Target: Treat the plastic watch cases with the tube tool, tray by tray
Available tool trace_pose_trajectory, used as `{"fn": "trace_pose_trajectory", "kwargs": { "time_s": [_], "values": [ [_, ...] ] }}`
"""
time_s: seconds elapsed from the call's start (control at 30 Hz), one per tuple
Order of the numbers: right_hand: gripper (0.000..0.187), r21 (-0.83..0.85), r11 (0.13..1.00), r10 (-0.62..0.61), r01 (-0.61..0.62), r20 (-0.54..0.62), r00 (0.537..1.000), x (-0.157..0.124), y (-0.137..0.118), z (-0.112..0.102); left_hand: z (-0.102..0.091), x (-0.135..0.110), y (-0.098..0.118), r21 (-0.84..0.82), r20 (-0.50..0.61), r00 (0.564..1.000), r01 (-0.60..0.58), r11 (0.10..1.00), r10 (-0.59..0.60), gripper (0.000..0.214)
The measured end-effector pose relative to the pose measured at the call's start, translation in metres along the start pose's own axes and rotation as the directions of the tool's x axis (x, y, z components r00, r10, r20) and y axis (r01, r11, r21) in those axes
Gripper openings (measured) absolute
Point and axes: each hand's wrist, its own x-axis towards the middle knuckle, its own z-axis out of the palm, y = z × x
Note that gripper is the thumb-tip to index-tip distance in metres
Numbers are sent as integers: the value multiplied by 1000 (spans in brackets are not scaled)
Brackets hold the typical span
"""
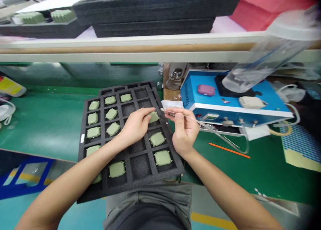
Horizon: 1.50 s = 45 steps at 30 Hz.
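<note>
The left hand [136, 124] pinches a pale green case [153, 117] over the black foam tray [130, 179], which rests half on the lap, half on the green worktop [45, 123]. The right hand [184, 129] pinches a thin probe [173, 111] beside it, near a blue machine [200, 89].

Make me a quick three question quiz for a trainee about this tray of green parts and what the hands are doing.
1. True or false: the left hand holds a green part above the black foam tray.
2. What does the right hand pinch?
A. an orange stick
B. a thin tool joined to a clear tube
C. a bottle
3. Fill in: the orange stick lies on the ____ mat.

Key: 1 true; 2 B; 3 green.
</note>
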Motion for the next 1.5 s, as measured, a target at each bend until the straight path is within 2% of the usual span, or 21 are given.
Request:
{"fn": "trace_pose_trajectory", "kwargs": {
  "time_s": [0.1, 0.17, 0.23, 0.33, 0.43, 0.53, 0.73, 0.8, 0.87, 0.93, 0.97, 1.0, 1.07, 1.13, 1.27, 1.5],
  "values": [
    [22, -6, 1000, 6, -6, 2, 1000, 0, 0, 0, -4, -2, 7, 314, 173, 985, -81, 946, 27, 41],
    [23, -15, 1000, 9, -9, -16, 1000, -1, -1, 0, -13, 1, 9, 430, 194, 980, -123, 894, 42, 41],
    [24, -3, 1000, 21, -21, -29, 999, -1, -1, 0, -29, 10, 4, 539, 118, 992, -104, 836, 47, 40],
    [24, 35, 998, 52, -51, -11, 999, -1, 1, 0, -61, 33, -16, 688, -59, 997, 76, 722, -49, 36],
    [25, 45, 996, 79, -79, 3, 997, -1, 4, 0, -80, 56, -38, 726, -117, 985, 172, 666, -127, 30],
    [25, 43, 995, 88, -89, 8, 996, -1, 4, 1, -84, 68, -50, 721, -122, 983, 181, 669, -134, 26],
    [19, 31, 999, 34, -34, 10, 999, -3, 1, 3, -80, 59, -45, 664, -159, 984, 169, 729, -83, 32],
    [18, 10, 1000, 5, -5, 7, 1000, -4, -1, 3, -74, 51, -36, 612, -201, 980, 121, 781, 5, 30],
    [18, -19, 999, -37, 36, -10, 999, -4, -2, 2, -61, 42, -24, 482, -234, 967, 21, 876, 105, 31],
    [17, -53, 996, -79, 78, -21, 997, -4, -4, 0, -43, 32, -12, 230, -224, 965, -82, 970, 135, 35],
    [18, -65, 993, -95, 94, -16, 995, -5, -4, 0, -32, 27, -7, 71, -199, 974, -92, 993, 104, 37],
    [18, -74, 992, -106, 106, -2, 994, -5, -4, -1, -22, 23, -3, -95, -167, 985, -69, 993, 52, 38],
    [18, -78, 990, -113, 116, 39, 993, -6, -4, -3, -5, 14, 2, -379, -101, 991, 39, 925, -83, 39],
    [19, -90, 990, -99, 106, 83, 992, -7, -5, -6, 6, 8, 3, -543, -46, 982, 129, 830, -183, 38],
    [23, -162, 984, -52, 73, 136, 989, -7, -6, -8, 10, 4, 1, -661, -25, 981, 127, 739, -191, 35],
    [22, -166, 980, -94, 114, 121, 988, -6, -4, -7, 10, 3, -2, -685, -55, 987, 72, 725, -150, 38]
  ]
}}
